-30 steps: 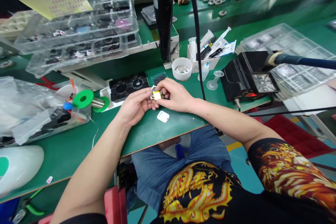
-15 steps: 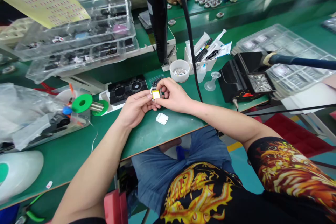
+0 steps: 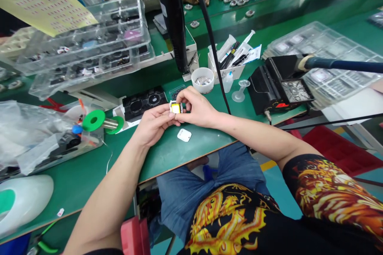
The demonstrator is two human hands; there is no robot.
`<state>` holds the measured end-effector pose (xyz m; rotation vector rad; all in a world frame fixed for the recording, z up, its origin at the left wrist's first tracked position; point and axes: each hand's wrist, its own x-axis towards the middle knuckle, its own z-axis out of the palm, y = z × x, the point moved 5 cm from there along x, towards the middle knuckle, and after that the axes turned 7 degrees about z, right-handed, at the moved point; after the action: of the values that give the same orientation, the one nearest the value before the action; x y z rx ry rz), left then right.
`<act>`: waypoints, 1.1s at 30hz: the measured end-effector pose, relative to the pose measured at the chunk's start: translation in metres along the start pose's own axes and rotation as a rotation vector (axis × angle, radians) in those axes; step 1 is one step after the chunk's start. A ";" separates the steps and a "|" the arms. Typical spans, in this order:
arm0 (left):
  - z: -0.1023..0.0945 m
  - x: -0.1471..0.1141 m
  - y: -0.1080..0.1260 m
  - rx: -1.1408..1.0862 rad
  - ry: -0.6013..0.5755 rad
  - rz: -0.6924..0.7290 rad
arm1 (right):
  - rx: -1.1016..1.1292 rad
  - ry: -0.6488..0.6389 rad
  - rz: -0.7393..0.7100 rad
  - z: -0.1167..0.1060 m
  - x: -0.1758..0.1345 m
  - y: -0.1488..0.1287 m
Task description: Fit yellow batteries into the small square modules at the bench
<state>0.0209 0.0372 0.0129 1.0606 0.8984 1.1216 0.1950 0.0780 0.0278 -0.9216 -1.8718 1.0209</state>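
Observation:
Between my two hands is a small electronic device [image 3: 176,108], pale-cased with a white and yellow block showing in its middle. My left hand [image 3: 154,124] grips its left side between thumb and fingers. On the other side, my right hand [image 3: 196,107] pinches it with curled fingers and thumb. A white rounded cover plate [image 3: 184,135] lies flat on the green bench [image 3: 167,155] just below my hands. Beyond my fingers, a small clear tray [image 3: 177,92] of dark bits is partly hidden.
A solder spool [image 3: 94,120] and bagged parts stand left. Behind are a black fixture [image 3: 145,102], a white bowl [image 3: 202,80] of small parts and a tool box [image 3: 229,65]. A black soldering station [image 3: 273,87] stands right. A black hanging tool [image 3: 172,20] dangles ahead; co-workers sit opposite.
The device has tilted slightly in my fingers, and both hands still hold it. The view has shifted a little. Across the bench, a co-worker's hand has appeared by the beige tray.

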 end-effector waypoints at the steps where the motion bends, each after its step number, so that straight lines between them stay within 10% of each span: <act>1: 0.000 0.000 0.000 0.001 0.005 0.003 | 0.004 -0.007 -0.002 0.000 0.000 0.000; 14: -0.002 0.000 0.001 0.003 0.034 -0.022 | 0.401 -0.068 0.257 0.008 0.015 0.023; 33: 0.003 -0.002 -0.005 0.033 0.090 -0.008 | 0.430 -0.100 0.305 0.013 0.013 0.029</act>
<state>0.0246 0.0346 0.0085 1.0390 0.9944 1.1584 0.1838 0.0972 0.0012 -0.9204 -1.5232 1.6051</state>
